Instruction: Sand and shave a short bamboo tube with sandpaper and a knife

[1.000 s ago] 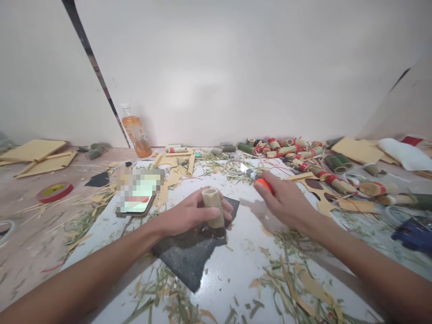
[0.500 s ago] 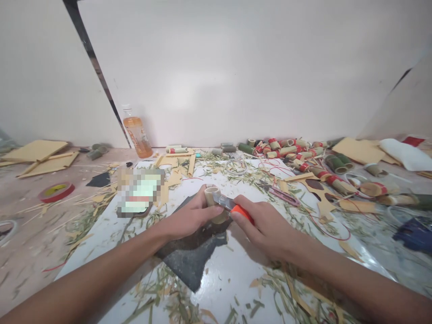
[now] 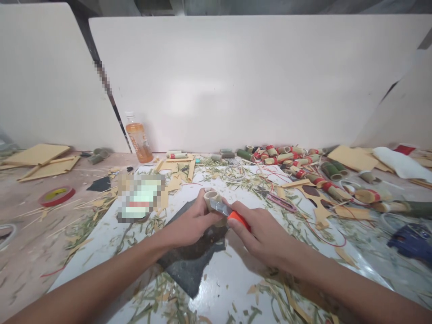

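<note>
My left hand [image 3: 194, 220] is wrapped round a short bamboo tube [image 3: 212, 196], its hollow end facing up. My right hand [image 3: 261, 227] grips a utility knife [image 3: 239, 220] with an orange handle. Its wide blade lies against the near side of the tube's rim; whether it is cutting in, I cannot tell. Under both hands, a dark sheet of sandpaper-like material [image 3: 189, 270] rests on a white board [image 3: 232, 274] strewn with green shavings. The lower part of the tube is mostly hidden by my fingers.
Several bamboo pieces with red bands [image 3: 290, 155] are heaped at the back right. A pink cutter [image 3: 281, 202] lies right of my hands. Left are a blurred phone [image 3: 141, 198], red tape roll [image 3: 56, 196] and orange drink bottle [image 3: 139, 141]. A white panel [image 3: 236, 81] stands behind.
The camera view has tilted up slightly, so the panel's top edge shows. The knife blade sits a little further left across the tube's rim. Both grips are kept.
</note>
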`<state>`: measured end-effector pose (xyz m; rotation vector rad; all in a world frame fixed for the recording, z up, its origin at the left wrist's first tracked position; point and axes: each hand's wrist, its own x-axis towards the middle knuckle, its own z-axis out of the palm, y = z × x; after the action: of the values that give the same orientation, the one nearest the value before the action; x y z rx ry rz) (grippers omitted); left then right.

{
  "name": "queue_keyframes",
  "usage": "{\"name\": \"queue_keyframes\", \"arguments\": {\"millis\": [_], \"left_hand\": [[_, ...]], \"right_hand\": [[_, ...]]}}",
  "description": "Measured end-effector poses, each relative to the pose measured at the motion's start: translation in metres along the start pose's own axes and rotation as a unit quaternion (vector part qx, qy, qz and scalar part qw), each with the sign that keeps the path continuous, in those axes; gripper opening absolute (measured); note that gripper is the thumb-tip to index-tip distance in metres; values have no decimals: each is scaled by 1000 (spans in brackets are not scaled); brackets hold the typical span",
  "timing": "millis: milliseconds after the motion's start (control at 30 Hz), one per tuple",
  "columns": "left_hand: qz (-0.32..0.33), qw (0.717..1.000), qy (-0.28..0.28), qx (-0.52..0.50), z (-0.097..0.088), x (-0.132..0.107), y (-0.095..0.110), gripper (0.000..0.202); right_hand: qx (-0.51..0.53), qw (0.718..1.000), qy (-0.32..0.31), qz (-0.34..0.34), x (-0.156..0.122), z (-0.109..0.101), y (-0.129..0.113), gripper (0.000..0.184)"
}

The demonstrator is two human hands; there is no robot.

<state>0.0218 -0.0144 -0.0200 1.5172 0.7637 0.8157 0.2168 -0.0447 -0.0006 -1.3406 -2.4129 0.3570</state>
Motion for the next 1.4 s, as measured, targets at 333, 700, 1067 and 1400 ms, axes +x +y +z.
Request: {"name": "queue_keyframes", "arguments": {"millis": [333, 700, 1067, 1400], "left_hand": [[-6, 998, -46, -34, -3, -2, 2, 23], [-34, 990, -53, -122, -20, 3, -2, 27], [-1, 990, -7, 144, -19, 4, 9, 12], [36, 931, -9, 364, -19, 2, 11, 21]], "right_hand": [[-66, 998, -5, -20, 0, 0, 10, 28], [-31, 995, 70, 62, 9, -23, 45, 31], [-110, 991, -14, -69, 18, -18, 26, 33], [-118, 989, -40, -73, 6, -9, 26, 33]]}}
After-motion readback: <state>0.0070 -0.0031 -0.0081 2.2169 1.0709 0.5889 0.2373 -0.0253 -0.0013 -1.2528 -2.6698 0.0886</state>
